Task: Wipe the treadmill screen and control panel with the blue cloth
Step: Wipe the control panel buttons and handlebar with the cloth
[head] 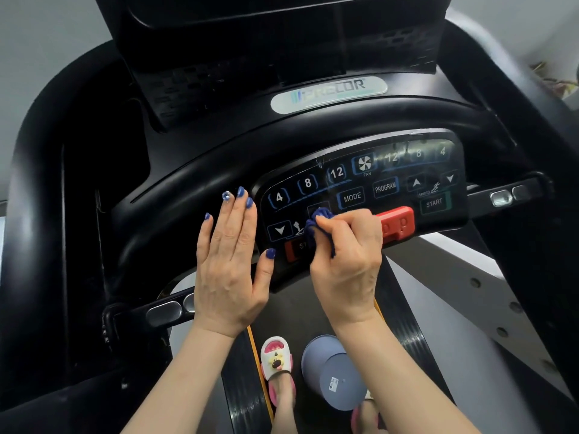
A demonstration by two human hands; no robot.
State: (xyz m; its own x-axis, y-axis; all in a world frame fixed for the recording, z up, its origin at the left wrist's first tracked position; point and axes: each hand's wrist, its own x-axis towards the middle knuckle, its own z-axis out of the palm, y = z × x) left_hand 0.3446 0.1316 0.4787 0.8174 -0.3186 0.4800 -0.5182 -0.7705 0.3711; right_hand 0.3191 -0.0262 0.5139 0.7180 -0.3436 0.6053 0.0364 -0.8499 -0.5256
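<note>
The black treadmill control panel [385,186] carries numbered keys, MODE, PROGRAM, START and a fan button. My right hand [347,258] grips a bunched blue cloth [316,223] and holds it against the lower left part of the panel, beside the red stop button. My left hand [228,261] lies flat with straight fingers against the console edge left of the panel. The dark screen [238,14] rises at the top of the view, apart from both hands.
A red safety clip [398,223] sits on the panel just right of my right hand. Black handrails [40,183] curve around both sides. Below, on the treadmill belt [404,327], stand my feet in slippers [277,361] and an overturned blue-grey bucket [335,371].
</note>
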